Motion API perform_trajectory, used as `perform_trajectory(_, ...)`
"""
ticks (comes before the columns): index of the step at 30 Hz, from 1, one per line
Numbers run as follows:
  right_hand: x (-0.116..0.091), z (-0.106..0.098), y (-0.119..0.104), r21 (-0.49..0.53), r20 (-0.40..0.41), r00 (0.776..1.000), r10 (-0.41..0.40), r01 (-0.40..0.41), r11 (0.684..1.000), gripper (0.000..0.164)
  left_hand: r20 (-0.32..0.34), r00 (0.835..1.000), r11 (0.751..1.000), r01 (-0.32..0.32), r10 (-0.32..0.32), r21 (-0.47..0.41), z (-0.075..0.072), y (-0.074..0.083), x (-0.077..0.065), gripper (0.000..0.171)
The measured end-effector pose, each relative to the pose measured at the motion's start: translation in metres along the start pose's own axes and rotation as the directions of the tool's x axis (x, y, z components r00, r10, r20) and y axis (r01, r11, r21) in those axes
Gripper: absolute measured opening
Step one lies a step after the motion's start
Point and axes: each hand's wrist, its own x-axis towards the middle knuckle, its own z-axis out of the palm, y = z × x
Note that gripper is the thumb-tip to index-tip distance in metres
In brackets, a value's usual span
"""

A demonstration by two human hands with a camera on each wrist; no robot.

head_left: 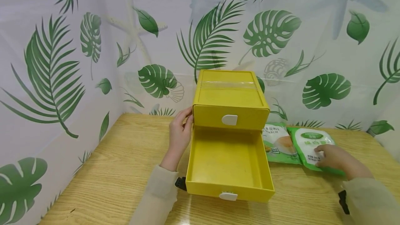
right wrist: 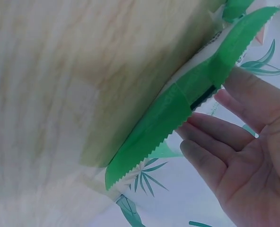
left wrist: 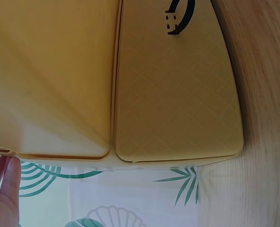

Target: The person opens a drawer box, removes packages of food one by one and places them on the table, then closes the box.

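A yellow two-drawer box stands on the table, its upper drawer closed. Pulled far out, the lower drawer shows a bare inside. My left hand rests against the box's left side near the upper front edge; in the left wrist view its fingertips touch that edge. On the right, my right hand lies over the near right part of a green and white bag. In the right wrist view, the fingers look extended beside the bag's serrated green edge.
A second green and white bag, printed with the word starch, lies between the box and the first bag. Behind the wooden table hangs a white leaf-patterned cloth. The lower drawer juts toward the near side between both forearms.
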Motion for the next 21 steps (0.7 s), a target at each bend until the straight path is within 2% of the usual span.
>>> perform_trajectory(9, 0.012, 0.006, 0.023, 0.003, -0.033, 0.997, -0.068, 0.068, 0.998, 0.054, 0.000, 1.000, 1.000, -0.010, 0.010, -0.002, 0.000, 0.000, -0.001, 0.023)
perform_trajectory(13, 0.010, 0.003, 0.016, 0.012, -0.012, 0.999, -0.031, 0.031, 0.999, 0.054, 0.002, 1.000, 1.000, -0.004, 0.004, -0.002, -0.001, 0.000, -0.001, 0.023)
perform_trajectory(21, 0.008, -0.005, 0.004, -0.002, -0.011, 1.000, -0.007, 0.007, 1.000, 0.050, 0.006, 1.000, 1.000, 0.003, -0.003, -0.004, -0.001, 0.000, -0.001, 0.023)
